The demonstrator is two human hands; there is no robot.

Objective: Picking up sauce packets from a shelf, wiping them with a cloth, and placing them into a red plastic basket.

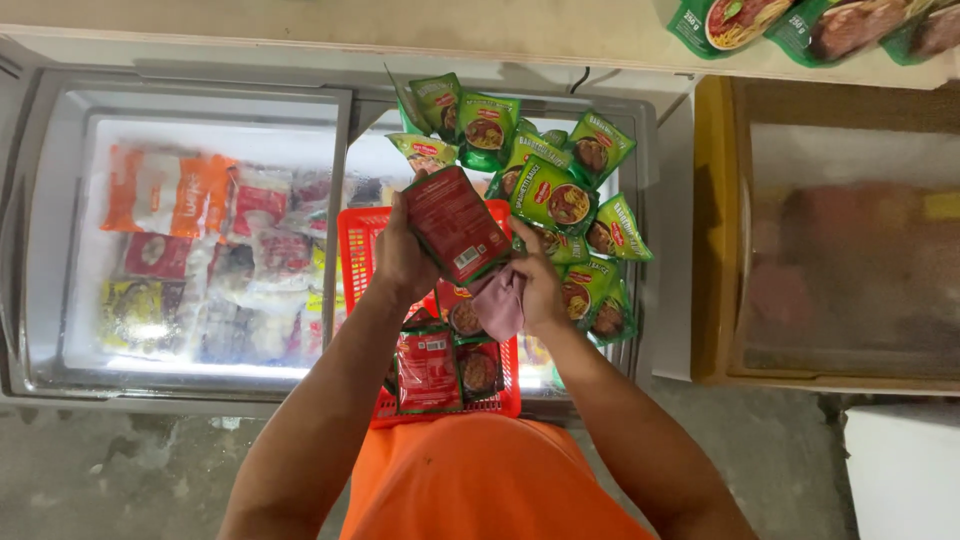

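Over the chest freezer point(190, 110) and red basket point(355, 235), the left hand point(400, 255) has fingers clamped on a red food packet point(455, 225); the right hand point(535, 290) pinches a pink cloth point(500, 300). The packet looks light, flexible, maybe slick: grip its edges

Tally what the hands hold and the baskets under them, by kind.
Red packet, in the left hand: 1
Pink cloth, in the right hand: 1
Red basket: 1
Total: 3

A shop: glass-topped chest freezer point(190, 100) full of frozen packets point(165, 190), red basket point(355, 240), stacked green food packs point(555, 195).
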